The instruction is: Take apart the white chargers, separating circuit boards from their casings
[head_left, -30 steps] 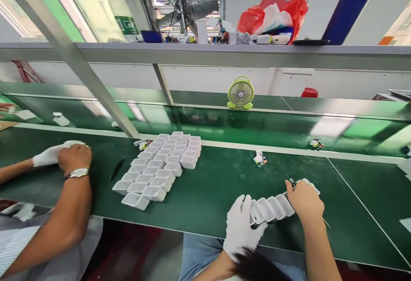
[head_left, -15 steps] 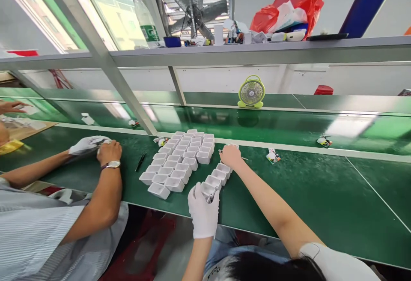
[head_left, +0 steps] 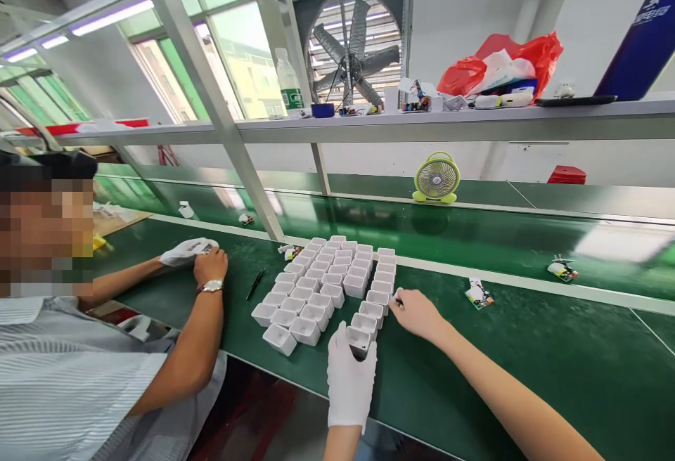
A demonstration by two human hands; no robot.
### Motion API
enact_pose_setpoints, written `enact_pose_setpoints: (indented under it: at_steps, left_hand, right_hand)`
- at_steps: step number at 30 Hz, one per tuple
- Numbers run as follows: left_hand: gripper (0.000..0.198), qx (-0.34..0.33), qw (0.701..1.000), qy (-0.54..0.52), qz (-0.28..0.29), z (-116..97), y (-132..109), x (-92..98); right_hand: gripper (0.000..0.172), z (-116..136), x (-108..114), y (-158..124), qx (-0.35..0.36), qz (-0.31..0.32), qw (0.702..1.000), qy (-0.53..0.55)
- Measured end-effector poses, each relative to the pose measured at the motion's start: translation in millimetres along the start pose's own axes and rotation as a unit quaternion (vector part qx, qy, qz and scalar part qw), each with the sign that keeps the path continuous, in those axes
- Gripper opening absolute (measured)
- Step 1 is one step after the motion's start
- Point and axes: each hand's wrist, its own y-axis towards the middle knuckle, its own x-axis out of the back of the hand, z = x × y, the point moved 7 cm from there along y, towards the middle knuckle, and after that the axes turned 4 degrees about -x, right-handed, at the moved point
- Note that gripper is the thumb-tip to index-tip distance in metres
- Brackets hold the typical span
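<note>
My left hand [head_left: 351, 380], in a white glove, is closed around the nearest small white plastic box [head_left: 358, 339] of a single row, thumb and fingers at its sides. My bare right hand [head_left: 419, 315] is beside the right edge of that row, above the green table. Its fingertips are pinched together by a white box [head_left: 378, 298]; something small and dark seems to be between them, too small to name. Left of the row stands a block of several more open white boxes [head_left: 309, 285], set close together.
A co-worker's gloved hand [head_left: 187, 252] and bare hand [head_left: 211, 268] work at the left. A black pen-like tool [head_left: 256, 283] lies between us. Small printed packets [head_left: 479, 294] lie along the bench. A green fan [head_left: 437, 177] stands behind; a shelf [head_left: 448, 124] crosses above.
My right hand has come back from the row's far end to its right side, uncovering the far boxes. My left hand stays at the near end. The view has tilted up and turned left.
</note>
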Motion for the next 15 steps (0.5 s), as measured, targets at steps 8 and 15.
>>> enact_pose_setpoints:
  at_steps: [8,15]
  left_hand:
    - [0.064,0.033,0.999,0.007,0.022,13.5,-7.1,11.8]
    - [0.062,0.04,0.998,0.024,-0.047,30.0,9.2,36.5]
  right_hand:
    - [0.026,24.9,-46.2,-29.9,0.065,0.019,0.998,-0.013]
    - [0.032,71.5,-56.5,-5.9,0.127,0.028,0.991,-0.014]
